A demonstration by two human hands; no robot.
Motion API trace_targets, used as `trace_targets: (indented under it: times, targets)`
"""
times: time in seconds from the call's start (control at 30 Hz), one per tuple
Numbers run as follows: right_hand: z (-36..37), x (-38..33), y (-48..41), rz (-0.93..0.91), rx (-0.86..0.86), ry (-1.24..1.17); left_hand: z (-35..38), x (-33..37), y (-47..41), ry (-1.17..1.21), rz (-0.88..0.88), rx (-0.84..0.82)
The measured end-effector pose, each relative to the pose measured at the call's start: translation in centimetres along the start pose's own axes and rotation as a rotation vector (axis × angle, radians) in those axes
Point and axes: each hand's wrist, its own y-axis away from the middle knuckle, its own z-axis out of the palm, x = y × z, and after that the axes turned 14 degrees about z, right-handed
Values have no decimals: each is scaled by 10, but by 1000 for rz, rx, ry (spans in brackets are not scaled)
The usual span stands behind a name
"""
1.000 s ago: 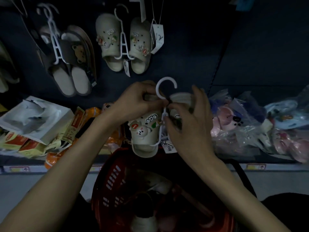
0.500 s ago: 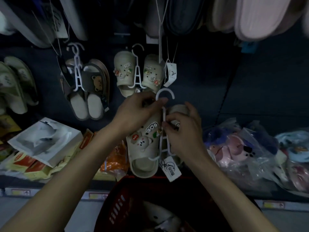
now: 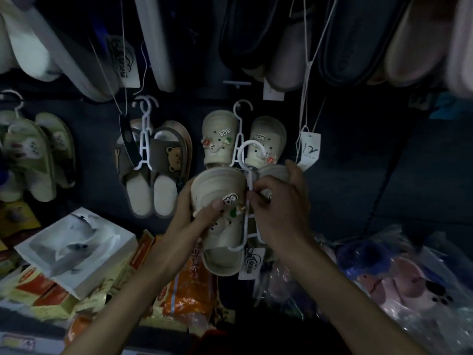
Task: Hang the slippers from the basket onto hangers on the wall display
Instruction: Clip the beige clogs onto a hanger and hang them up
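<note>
Left hand (image 3: 194,222) grips cream slipper (image 3: 217,185), right hand (image 3: 281,213) pinches white hanger (image 3: 246,221); dark wall display (image 3: 358,175) behind.

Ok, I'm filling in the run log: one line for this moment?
left hand: holds slipper | right hand: pinches hanger | hook: not yet hung

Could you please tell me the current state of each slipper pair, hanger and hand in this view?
held cream slippers, on their hanger, not yet hung.
held hanger, hook free, overlapping the hung pair.
left hand, grips the left held slipper.
right hand, pinches the held hanger's stem.
hung cream pair, hanging on the wall.
bear slippers, hanging on the wall.
</note>
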Motion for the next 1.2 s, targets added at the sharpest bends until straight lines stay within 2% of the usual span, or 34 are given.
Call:
trace_targets:
  times: [0.3,0.63,0.8,1.2]
  targets:
    - [43,-20,-35,-4,54,116,-6,-41,-22,-47,122,101]
    - [75,-56,-74,-10,107,162,-11,-64,-54,-12,187,303]
    - [79,-74,-92,-11,135,184,-16,-67,-76,-9,214,301]
    - [68,-88,-132,120,202,224,-9,-64,-125,-9,221,307]
